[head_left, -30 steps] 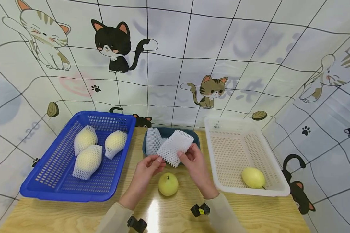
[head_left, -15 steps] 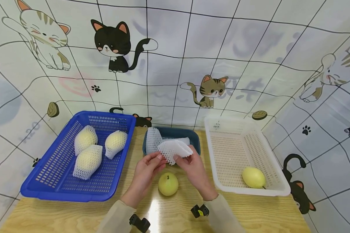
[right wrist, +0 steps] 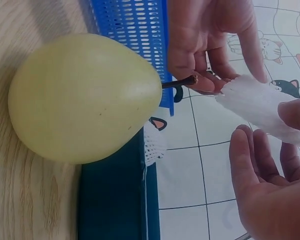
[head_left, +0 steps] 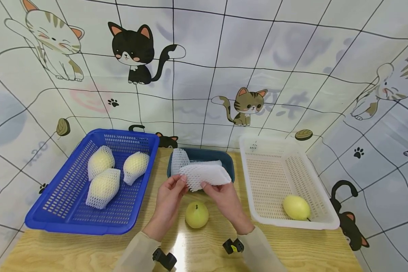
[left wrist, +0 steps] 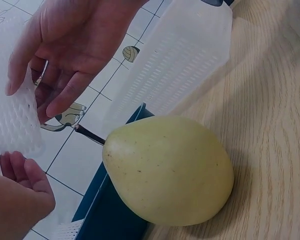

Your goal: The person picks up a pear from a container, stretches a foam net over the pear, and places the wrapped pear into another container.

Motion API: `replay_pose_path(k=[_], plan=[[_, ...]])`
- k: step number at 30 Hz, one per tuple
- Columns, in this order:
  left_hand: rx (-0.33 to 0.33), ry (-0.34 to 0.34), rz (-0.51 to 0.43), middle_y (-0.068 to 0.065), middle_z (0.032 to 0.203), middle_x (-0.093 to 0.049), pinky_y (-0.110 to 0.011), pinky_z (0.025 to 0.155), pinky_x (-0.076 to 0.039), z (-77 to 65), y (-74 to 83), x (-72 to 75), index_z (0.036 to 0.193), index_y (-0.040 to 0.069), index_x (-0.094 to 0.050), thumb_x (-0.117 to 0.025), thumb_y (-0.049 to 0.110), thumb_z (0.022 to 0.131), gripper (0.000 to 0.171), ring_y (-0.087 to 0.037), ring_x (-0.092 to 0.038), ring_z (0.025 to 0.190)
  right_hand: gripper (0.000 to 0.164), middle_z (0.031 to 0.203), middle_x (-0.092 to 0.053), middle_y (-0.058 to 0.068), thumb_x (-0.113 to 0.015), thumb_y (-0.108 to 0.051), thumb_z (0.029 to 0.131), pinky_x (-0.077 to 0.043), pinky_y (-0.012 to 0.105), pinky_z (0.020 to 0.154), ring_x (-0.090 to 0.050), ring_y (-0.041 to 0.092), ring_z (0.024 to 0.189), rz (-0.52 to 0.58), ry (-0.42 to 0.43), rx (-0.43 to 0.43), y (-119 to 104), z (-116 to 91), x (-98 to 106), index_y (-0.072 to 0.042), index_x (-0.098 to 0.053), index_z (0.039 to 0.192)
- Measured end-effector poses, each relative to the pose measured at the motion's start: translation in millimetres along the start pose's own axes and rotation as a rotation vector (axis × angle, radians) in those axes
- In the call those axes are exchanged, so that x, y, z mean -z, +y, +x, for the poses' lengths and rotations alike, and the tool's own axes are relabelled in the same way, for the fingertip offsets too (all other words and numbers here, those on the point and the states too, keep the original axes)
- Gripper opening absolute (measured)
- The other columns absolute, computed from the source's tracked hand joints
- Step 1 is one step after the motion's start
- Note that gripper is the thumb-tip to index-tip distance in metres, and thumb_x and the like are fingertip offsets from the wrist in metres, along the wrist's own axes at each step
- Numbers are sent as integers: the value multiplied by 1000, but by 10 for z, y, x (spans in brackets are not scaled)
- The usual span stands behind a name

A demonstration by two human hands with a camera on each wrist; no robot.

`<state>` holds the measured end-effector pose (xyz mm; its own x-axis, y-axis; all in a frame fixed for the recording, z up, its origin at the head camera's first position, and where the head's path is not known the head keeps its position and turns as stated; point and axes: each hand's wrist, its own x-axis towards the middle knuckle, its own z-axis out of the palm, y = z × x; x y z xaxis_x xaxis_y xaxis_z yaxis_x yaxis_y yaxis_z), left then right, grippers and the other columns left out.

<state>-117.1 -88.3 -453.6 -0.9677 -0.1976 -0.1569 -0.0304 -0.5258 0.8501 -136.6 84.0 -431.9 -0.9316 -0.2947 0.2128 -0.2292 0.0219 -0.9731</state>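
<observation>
Both hands hold a white foam net sleeve [head_left: 205, 175] over the front of a dark teal bin [head_left: 228, 162]. My left hand [head_left: 170, 198] pinches its left end between thumb and fingers. At its lower right edge, my right hand [head_left: 226, 200] grips the foam with the thumb on top. A yellow-green pear [head_left: 197, 215] stands upright on the table between the wrists, stem up, touched by neither hand. In the left wrist view the pear [left wrist: 170, 170] fills the middle, with the sleeve [left wrist: 12, 112] at the left. More foam sleeves [head_left: 179, 160] lie in the teal bin.
On the left, a blue basket [head_left: 81, 228] holds 3 pears [head_left: 103, 188] wrapped in foam nets. To the right stands a white basket [head_left: 258, 219] with one bare pear [head_left: 296, 207] near its front. A cat-patterned cloth [head_left: 197, 75] hangs behind the wooden table [head_left: 71, 253].
The foam sleeve has tipped from upright to lying nearly flat and sideways between the hands, uncovering another sleeve in the bin. Both hands have shifted slightly; the pears have stayed put.
</observation>
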Motion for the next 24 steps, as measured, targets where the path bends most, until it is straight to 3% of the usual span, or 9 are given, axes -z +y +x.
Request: replay_pose_path(k=[5, 9, 15, 19, 24], plan=[[8, -25, -39, 0, 95, -64, -25, 84, -55, 0, 9, 4, 105, 3, -61, -60, 7, 105, 5, -10, -62, 88, 43, 131, -61, 20, -69, -3, 96, -56, 28, 92, -63, 21, 114, 19, -42, -16, -13, -25, 24, 2, -54, 136], [32, -61, -93, -3, 103, -64, -28, 86, -55, -6, 23, 31, 109, 5, -58, -56, 8, 107, 4, -13, -63, 91, 50, 137, -53, 22, -61, 2, 96, -56, 33, 95, -60, 20, 118, 92, -80, -20, -2, -50, 60, 4, -41, 142], [68, -133, -177, -5, 110, -63, -30, 86, -54, -11, 44, 64, 108, 8, -53, -52, 10, 109, 3, -15, -65, 96, 36, 122, -60, 17, -42, -1, 101, -56, 43, 97, -64, 19, 109, 147, -35, -3, 11, -33, 84, 11, -48, 135], [114, -196, -240, -5, 111, -65, -31, 88, -54, -35, 62, 54, 113, 8, -52, -49, 10, 110, 5, -17, -65, 99, 38, 122, -64, 14, -40, -14, 110, -56, 42, 97, -67, 19, 107, 194, 11, -86, -11, -6, 74, 9, -56, 136], [159, -257, -275, -7, 116, -65, -32, 92, -54, -68, 80, 17, 120, 7, -52, -46, 7, 110, 12, -18, -65, 103, 43, 128, -64, 17, -41, -22, 112, -56, 33, 96, -65, 15, 108, 151, -42, -208, -28, 22, 47, 8, -57, 139]])
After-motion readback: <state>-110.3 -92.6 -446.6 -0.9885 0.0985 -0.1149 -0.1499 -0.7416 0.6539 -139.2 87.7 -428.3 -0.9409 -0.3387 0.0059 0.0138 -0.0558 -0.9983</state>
